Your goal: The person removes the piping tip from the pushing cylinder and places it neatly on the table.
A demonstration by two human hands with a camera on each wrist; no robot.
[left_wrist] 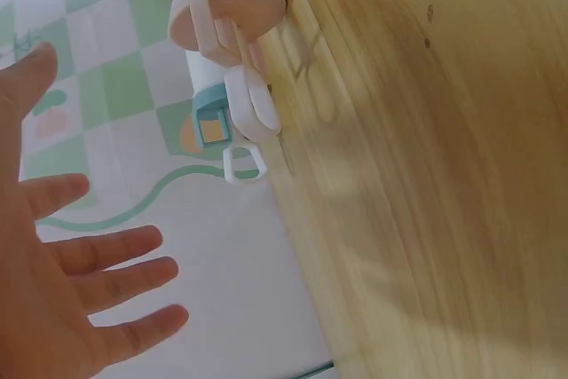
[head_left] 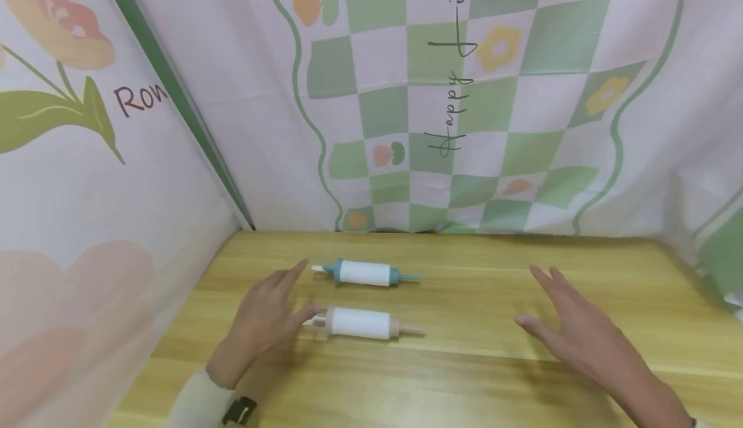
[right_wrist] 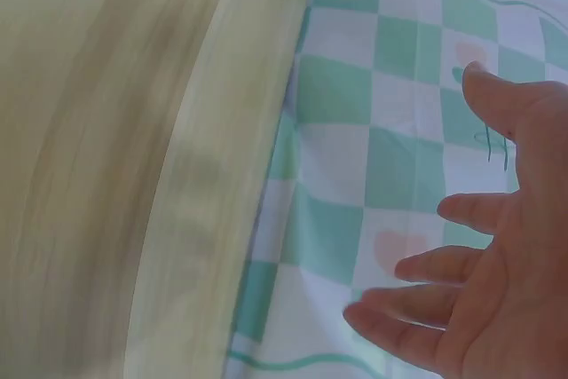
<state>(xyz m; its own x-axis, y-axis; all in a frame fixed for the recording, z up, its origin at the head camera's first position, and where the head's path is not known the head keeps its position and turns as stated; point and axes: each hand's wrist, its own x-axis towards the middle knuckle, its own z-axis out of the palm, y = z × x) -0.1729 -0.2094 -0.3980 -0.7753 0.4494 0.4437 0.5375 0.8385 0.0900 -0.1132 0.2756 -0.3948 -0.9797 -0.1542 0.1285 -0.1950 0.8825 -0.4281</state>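
Observation:
Two syringe-like white tubes lie on the wooden table, side by side, their thin nozzles pointing right in the head view. The farther tube (head_left: 364, 273) has teal ends; the nearer tube (head_left: 361, 323) has pale pink ends. In the left wrist view, the pink flange (left_wrist: 240, 11) and the white loop-ended pieces (left_wrist: 251, 113) show close up. My left hand (head_left: 264, 312) hovers by the left ends, fingers spread, holding nothing; its thumb overlaps the pink tube's end in the head view. Over the table's right side, my right hand (head_left: 592, 331) is held apart from both tubes, its fingers extended.
The wooden table (head_left: 464, 383) runs back to a hanging cloth (head_left: 435, 106) with green checks and flowers. A flowered white cloth (head_left: 69, 209) hangs at the left side. A dark band (head_left: 239, 410) is on the left wrist by the sleeve.

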